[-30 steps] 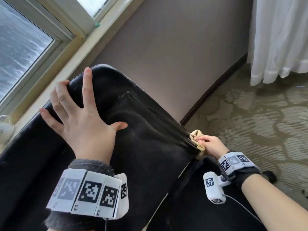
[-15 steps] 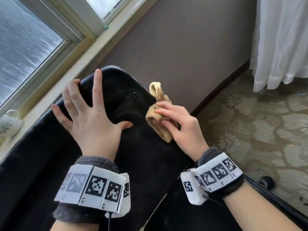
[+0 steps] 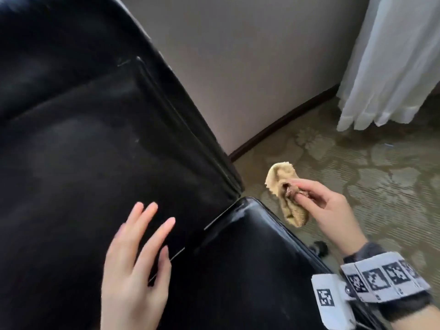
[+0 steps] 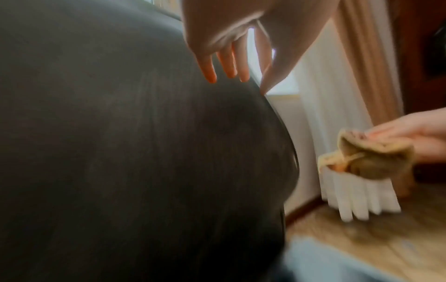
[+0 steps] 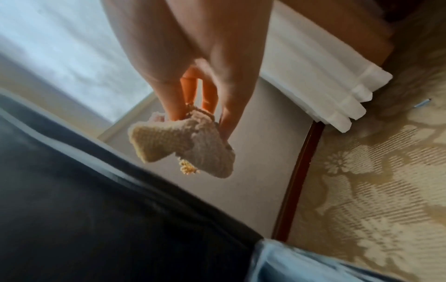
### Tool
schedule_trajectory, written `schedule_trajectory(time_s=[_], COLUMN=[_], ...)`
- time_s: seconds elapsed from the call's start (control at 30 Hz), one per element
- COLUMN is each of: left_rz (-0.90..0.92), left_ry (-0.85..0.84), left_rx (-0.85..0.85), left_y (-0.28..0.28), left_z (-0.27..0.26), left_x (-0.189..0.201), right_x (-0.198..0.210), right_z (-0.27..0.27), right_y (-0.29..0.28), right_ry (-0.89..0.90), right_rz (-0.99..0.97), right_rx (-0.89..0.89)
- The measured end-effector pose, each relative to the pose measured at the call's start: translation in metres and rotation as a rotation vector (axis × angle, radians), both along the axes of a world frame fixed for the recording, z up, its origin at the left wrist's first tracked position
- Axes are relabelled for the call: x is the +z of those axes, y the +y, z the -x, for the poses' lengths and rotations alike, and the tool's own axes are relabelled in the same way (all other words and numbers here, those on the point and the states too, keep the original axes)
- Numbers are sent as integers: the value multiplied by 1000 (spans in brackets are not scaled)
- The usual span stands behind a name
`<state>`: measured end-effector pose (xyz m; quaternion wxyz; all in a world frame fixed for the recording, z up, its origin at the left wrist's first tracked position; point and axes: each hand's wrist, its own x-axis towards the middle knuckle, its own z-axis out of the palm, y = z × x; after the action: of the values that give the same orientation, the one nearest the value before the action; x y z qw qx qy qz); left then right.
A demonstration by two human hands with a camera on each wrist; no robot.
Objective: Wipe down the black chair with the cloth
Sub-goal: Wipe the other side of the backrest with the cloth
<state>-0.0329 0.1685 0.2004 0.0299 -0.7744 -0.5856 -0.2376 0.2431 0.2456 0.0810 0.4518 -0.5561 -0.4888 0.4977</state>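
Observation:
The black chair (image 3: 95,144) fills the left and middle of the head view, its backrest above and its seat (image 3: 250,270) below. My left hand (image 3: 142,244) hovers over the lower backrest with fingers straight and spread, holding nothing. In the left wrist view the left hand (image 4: 231,63) hangs over the chair (image 4: 120,152). My right hand (image 3: 321,203) pinches a bunched tan cloth (image 3: 288,194) in the air off the chair's right side, clear of it. The right wrist view shows the cloth (image 5: 183,145) hanging from the fingertips beside the chair (image 5: 96,219).
A beige wall (image 3: 250,67) with a dark skirting board (image 3: 281,122) stands right behind the chair. A white curtain (image 3: 392,63) hangs at the far right over patterned carpet (image 3: 357,175). A chair castor (image 3: 320,247) shows by the seat's right edge.
My right hand has lifted the cloth off the backrest and moved it right, off the chair. My left hand has come down from the top of the backrest to its lower part.

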Motion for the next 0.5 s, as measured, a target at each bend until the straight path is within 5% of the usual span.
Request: schedule_trajectory(time_s=[0.2,0.33,0.5], left_rz=[662,773,844], left_ry=[-67,-155,-239], left_rx=[148,385,560], left_y=[-91,-124,-145], left_z=[70,83,80], left_x=[-167,-220,-263], right_x=[-58,-76,-96], right_z=[54,94,128], right_y=[-31,-37,-21], right_ry=[-229,-451,-619], right_rz=[4,-52,-137], right_rx=[288,402,278])
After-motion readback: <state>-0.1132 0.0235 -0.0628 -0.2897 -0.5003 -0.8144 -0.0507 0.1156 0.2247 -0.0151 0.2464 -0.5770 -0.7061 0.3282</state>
